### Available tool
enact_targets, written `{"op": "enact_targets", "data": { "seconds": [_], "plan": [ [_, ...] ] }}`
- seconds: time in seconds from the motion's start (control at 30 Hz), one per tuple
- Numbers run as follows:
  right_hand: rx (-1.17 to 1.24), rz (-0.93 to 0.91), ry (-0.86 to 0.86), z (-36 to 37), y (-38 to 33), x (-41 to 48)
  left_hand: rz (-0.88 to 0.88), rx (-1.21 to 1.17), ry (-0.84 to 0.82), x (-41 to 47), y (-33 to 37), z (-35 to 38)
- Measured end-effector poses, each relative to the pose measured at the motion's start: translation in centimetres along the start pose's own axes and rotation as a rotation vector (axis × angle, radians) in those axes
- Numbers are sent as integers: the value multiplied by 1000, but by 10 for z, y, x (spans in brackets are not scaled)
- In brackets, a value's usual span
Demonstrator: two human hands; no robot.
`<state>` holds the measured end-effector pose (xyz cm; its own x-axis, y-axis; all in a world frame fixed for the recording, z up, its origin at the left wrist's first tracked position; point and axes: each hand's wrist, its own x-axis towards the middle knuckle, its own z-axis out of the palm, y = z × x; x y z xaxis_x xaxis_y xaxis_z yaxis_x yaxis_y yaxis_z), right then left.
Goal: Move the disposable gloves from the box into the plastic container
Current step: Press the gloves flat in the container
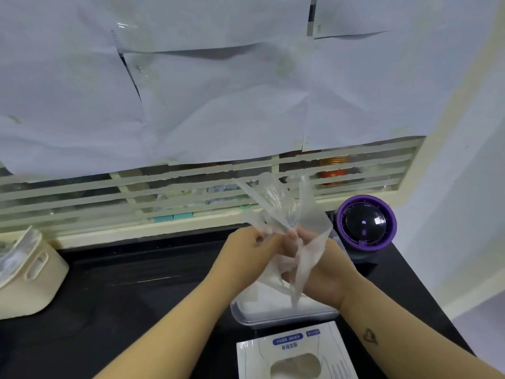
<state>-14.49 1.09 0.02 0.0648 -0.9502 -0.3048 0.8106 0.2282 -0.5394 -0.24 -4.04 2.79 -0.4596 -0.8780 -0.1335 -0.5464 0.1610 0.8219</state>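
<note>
At a black desk [123,291], a person holds a bunch of clear disposable gloves [284,212] in both hands directly above the plastic container [273,320]. The glove box [289,348] lies just in front of the container, at the near edge. The left hand [251,242] pinches the bunch at its middle. The right hand [317,272], touching the left, is closed round the same bunch. The film fans up above the knuckles and trails down across the right palm towards the container's open top. To land well, the gloves look to need gathering into a flatter fold and lowering straight down, so that no loose tails drape over the rim. The film is thin and blurred, so the number of gloves held cannot be told. A round purple-rimmed device [366,222] stands just beyond the right hand.
</note>
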Motion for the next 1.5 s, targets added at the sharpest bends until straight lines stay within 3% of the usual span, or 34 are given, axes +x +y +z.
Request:
{"op": "enact_targets", "data": {
  "seconds": [0.1,0.27,0.37,0.47,0.7,0.83,0.93,1.0,1.07,1.17,1.23,1.3,1.4,1.47,1.5],
  "plan": [
    [5,60,-54,2,-7,2,13,-65,93,3,1,-2],
    [15,86,-171,5,-11,-3,-27,-219,-85,-6,-1,-18],
    [-31,71,-183,-7,-15,2,-57,-172,-53,-8,-10,-31],
    [-30,82,-86,-11,-24,-3,-95,-113,22,-4,-18,-44],
    [-585,175,-10,3,-41,-3,-80,-84,-55,3,-14,-53],
    [-575,164,149,0,-48,-5,-115,-264,-55,3,-19,-55],
    [-522,152,234,-2,-60,-8,-236,-484,-87,1,-38,-64],
    [-517,129,269,1,-67,-10,-318,-497,-115,-3,-50,-67],
    [-555,111,295,5,-71,-11,-345,-413,-39,-4,-60,-70],
    [-749,1,383,16,-78,-5,-233,-245,183,-11,-56,-80],
    [-1277,-187,296,34,-82,-5,-143,-272,18,-17,-40,-79],
    [-1783,-431,67,61,-77,-12,-144,-420,-272,-23,-18,-73],
    [-2086,-482,-477,91,-46,-32,-327,-850,-417,-18,-11,-61],
    [-2236,-460,-656,82,-26,-33,-396,-1026,-416,-11,-19,-58],
    [-2273,-456,-665,76,-20,-34,-405,-1072,-422,-9,-23,-58]
  ]
}}
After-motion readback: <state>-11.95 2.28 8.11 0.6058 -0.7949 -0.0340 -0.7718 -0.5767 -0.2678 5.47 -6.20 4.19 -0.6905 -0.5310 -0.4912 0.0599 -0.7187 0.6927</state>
